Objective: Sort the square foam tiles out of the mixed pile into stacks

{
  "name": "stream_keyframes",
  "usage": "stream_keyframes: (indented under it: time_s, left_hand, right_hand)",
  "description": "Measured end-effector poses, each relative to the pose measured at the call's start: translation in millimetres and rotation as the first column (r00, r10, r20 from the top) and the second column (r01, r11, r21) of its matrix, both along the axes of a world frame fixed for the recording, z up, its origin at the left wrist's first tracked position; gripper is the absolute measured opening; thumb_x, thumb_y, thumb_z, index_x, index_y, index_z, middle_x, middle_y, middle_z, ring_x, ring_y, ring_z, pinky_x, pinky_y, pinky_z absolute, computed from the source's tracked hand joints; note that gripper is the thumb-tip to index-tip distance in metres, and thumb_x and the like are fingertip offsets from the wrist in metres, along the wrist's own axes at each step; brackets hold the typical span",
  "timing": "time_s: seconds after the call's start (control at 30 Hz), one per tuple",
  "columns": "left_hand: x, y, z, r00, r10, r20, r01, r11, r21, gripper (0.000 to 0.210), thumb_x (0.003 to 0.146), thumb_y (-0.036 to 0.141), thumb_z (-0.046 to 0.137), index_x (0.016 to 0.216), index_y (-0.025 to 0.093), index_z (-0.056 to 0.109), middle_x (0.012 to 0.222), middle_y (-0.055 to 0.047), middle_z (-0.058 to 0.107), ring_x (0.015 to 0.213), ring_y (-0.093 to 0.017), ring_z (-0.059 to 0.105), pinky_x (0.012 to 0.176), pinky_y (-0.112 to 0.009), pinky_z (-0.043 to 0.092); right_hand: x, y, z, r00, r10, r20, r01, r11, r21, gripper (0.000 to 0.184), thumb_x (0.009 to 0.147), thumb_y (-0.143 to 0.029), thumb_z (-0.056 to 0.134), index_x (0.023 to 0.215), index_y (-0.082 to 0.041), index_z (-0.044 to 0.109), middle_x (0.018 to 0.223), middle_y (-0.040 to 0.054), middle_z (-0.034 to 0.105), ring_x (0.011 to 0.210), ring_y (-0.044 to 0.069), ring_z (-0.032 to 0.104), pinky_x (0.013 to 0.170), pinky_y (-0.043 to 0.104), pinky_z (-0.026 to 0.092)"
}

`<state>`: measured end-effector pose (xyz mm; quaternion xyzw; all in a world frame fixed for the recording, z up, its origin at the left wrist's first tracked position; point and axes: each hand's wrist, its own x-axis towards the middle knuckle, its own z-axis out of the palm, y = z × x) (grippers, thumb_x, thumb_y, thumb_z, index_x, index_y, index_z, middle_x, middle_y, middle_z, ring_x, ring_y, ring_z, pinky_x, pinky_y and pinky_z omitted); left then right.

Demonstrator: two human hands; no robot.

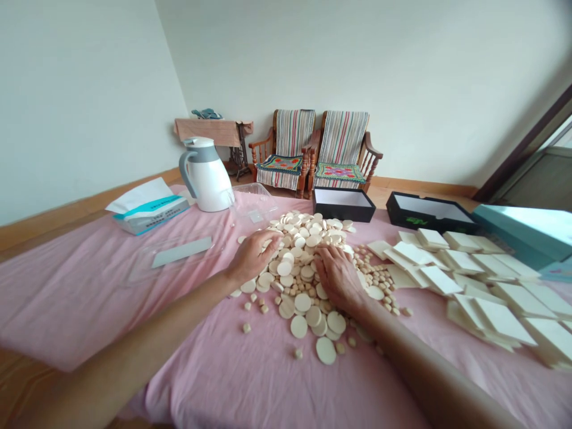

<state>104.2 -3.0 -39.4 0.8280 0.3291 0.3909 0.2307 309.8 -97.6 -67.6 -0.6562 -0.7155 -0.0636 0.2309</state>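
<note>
A loose heap of pale round wooden discs [302,302] lies on the pink cloth [214,357], with small wooden cubes [378,277] mixed in and scattered along its right side. At the heap's left edge is my left hand [252,257], its fingers stretched over the discs and the thumb apart. A disc shows near its fingertips; whether it is gripped is unclear. My right hand [339,277] lies palm down across the right part of the heap, fingers reaching forward onto discs and cubes. Whatever is beneath its palm is hidden.
Stacks of pale square wooden tiles [460,262] spread rightward. Behind stand two black box parts [344,211] [424,221] and a teal box [527,235]. Leftward are a white jug [212,182], a tissue pack [149,211] and clear plastic packaging [138,262]. Two chairs [342,143] stand beyond.
</note>
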Motion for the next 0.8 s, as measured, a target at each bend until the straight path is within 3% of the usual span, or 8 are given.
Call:
stream_keyframes:
  time_s: [0.07, 0.13, 0.23, 0.3, 0.37, 0.53, 0.7, 0.8]
  left_hand:
    - [9, -14, 12.6, 0.997, -0.077, -0.027, 0.078, 0.996, 0.047, 0.031, 0.091, 0.042, 0.049, 0.101, 0.019, 0.067, 0.104, -0.009, 0.069, 0.1, -0.022, 0.062, 0.089, -0.033, 0.047]
    - [13, -33, 22.4, 0.957, -0.249, -0.15, 0.256, 0.966, 0.028, 0.027, 0.088, 0.043, 0.055, 0.09, 0.02, 0.068, 0.088, -0.006, 0.068, 0.085, -0.019, 0.063, 0.08, -0.03, 0.048]
    - [10, -67, 27.2, 0.706, -0.612, -0.355, 0.615, 0.779, -0.119, 0.022, 0.082, 0.043, 0.066, 0.085, 0.021, 0.066, 0.076, -0.003, 0.063, 0.069, -0.015, 0.058, 0.064, -0.025, 0.045]
    - [4, -89, 23.7, 0.57, -0.693, -0.442, 0.715, 0.683, -0.149, 0.016, 0.083, 0.036, 0.066, 0.091, 0.022, 0.062, 0.083, -0.004, 0.064, 0.074, -0.016, 0.058, 0.065, -0.025, 0.045]
    - [-2, -105, 18.0, 0.533, -0.66, -0.53, 0.73, 0.675, -0.105, 0.005, 0.089, 0.023, 0.056, 0.093, 0.021, 0.059, 0.09, -0.006, 0.064, 0.079, -0.017, 0.058, 0.067, -0.027, 0.045]
    - [-5, -109, 14.3, 0.581, -0.521, -0.625, 0.68, 0.733, 0.02, 0.019, 0.088, 0.006, 0.043, 0.088, 0.019, 0.056, 0.089, -0.005, 0.06, 0.079, -0.017, 0.055, 0.07, -0.028, 0.045]
    - [1, -67, 18.4, 0.839, -0.3, -0.453, 0.396, 0.908, 0.133, 0.017, 0.091, 0.014, 0.046, 0.093, 0.018, 0.062, 0.091, -0.005, 0.061, 0.082, -0.015, 0.059, 0.074, -0.024, 0.045]
    - [8, -31, 13.9, 0.925, -0.111, -0.363, 0.198, 0.957, 0.212, 0.02, 0.089, 0.019, 0.051, 0.104, 0.02, 0.064, 0.1, -0.007, 0.063, 0.092, -0.018, 0.06, 0.082, -0.029, 0.047]
  right_hand:
    - [0, 0, -0.8, 1.0, -0.002, 0.002, 0.002, 1.0, 0.012, 0.028, 0.098, -0.026, 0.034, 0.11, -0.017, 0.058, 0.114, 0.0115, 0.061, 0.107, 0.024, 0.051, 0.091, 0.037, 0.036]
    - [0, 0, -1.1, 1.0, -0.001, 0.012, 0.001, 1.0, 0.013, 0.028, 0.098, -0.026, 0.034, 0.11, -0.017, 0.058, 0.117, 0.0118, 0.06, 0.108, 0.024, 0.05, 0.092, 0.038, 0.035]
    - [0, 0, -1.1, 1.0, 0.0, 0.023, 0.0, 1.0, 0.004, 0.028, 0.098, -0.026, 0.034, 0.108, -0.017, 0.059, 0.116, 0.0118, 0.06, 0.108, 0.024, 0.05, 0.093, 0.038, 0.036]
    - [0, 0, -1.2, 1.0, 0.002, 0.028, -0.002, 1.0, 0.008, 0.027, 0.098, -0.026, 0.035, 0.106, -0.017, 0.059, 0.115, 0.0117, 0.06, 0.107, 0.024, 0.05, 0.093, 0.038, 0.036]
    - [0, 0, -1.5, 1.0, 0.005, 0.026, -0.005, 1.0, 0.019, 0.026, 0.098, -0.027, 0.035, 0.104, -0.018, 0.059, 0.114, 0.0112, 0.061, 0.106, 0.024, 0.05, 0.093, 0.038, 0.036]
    - [-1, 0, -2.6, 1.0, 0.002, 0.018, -0.003, 0.999, 0.045, 0.025, 0.097, -0.027, 0.036, 0.101, -0.018, 0.059, 0.111, 0.0111, 0.061, 0.105, 0.024, 0.051, 0.093, 0.039, 0.037]
    - [-3, 0, -2.4, 1.0, 0.005, 0.012, -0.005, 0.998, 0.055, 0.025, 0.098, -0.026, 0.035, 0.101, -0.018, 0.059, 0.11, 0.0111, 0.061, 0.106, 0.024, 0.05, 0.092, 0.039, 0.037]
    - [-3, -1, -1.6, 1.0, 0.017, 0.002, -0.017, 0.998, 0.053, 0.025, 0.097, -0.026, 0.036, 0.097, -0.018, 0.059, 0.107, 0.0106, 0.061, 0.105, 0.024, 0.05, 0.092, 0.038, 0.037]
